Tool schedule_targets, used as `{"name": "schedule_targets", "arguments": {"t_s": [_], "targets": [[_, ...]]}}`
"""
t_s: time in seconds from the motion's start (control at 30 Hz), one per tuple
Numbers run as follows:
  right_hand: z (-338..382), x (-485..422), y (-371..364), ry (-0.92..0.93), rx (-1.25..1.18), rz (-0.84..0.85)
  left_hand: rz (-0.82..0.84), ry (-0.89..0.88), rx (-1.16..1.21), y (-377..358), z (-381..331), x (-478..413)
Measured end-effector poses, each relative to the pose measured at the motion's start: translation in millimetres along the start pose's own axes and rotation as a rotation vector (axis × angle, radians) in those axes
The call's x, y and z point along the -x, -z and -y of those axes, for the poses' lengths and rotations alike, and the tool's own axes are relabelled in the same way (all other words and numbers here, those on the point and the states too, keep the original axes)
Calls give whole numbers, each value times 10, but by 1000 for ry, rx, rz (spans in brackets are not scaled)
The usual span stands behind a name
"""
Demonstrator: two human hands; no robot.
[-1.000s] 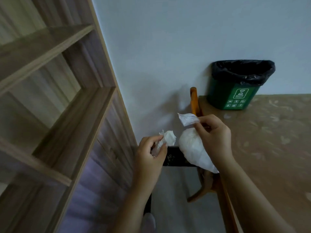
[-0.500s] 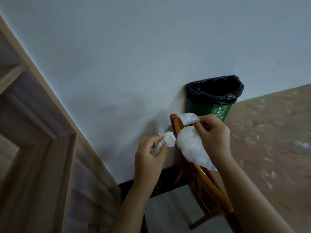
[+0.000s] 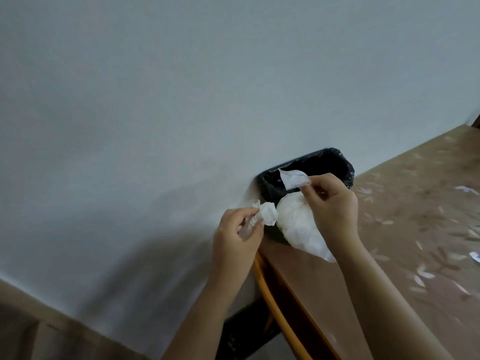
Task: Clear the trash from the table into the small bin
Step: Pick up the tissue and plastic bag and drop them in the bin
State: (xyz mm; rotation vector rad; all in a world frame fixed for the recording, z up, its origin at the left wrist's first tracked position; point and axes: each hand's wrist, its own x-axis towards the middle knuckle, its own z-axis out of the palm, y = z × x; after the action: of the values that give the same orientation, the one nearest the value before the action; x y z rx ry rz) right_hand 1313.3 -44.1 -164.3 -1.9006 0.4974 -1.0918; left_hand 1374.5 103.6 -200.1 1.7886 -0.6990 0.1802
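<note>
So the main thing here is the white paper. There's a small crumpled tissue ball (image 3: 267,216) pinched between the thumb and fingertips of the left hand (image 3: 236,240), fingers curled in tight on it. Right beside it, pretty much touching, is a much bigger white wad (image 3: 298,227) that hangs down out of the right hand (image 3: 335,206). That hand is also curled closed, with the wad tucked under the palm and a little flat scrap (image 3: 293,178) nipped between its thumb and fingertip, sticking up and to the left.

All three bits are up in the air, held in front of and just over the near edge of a small bin (image 3: 335,162) with a black liner. The flat scrap is right over the bin's open mouth from this angle. The bottom of the bin is hidden behind the hands and the wad.

The bin sits at the back corner of a brownish patterned table (image 3: 389,242), pushed up against a plain pale wall (image 3: 181,100). A couple of white paper bits (image 3: 475,256) lie on the table off to the right, well apart from the hands. Below the left forearm there's an orange wooden rail (image 3: 270,300) running along the table's edge, can't tell what it belongs to.
</note>
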Motion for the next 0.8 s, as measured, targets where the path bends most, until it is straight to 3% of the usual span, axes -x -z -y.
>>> {"name": "schedule_targets", "arguments": {"t_s": [0.27,0.8], "targets": [[-171,-751,-37,-14,2,-101,8,-86,21,-353,62,-756],[-906,-1498,-323,-110,189,-337,252,-128,111,-922,479,-1605]]}}
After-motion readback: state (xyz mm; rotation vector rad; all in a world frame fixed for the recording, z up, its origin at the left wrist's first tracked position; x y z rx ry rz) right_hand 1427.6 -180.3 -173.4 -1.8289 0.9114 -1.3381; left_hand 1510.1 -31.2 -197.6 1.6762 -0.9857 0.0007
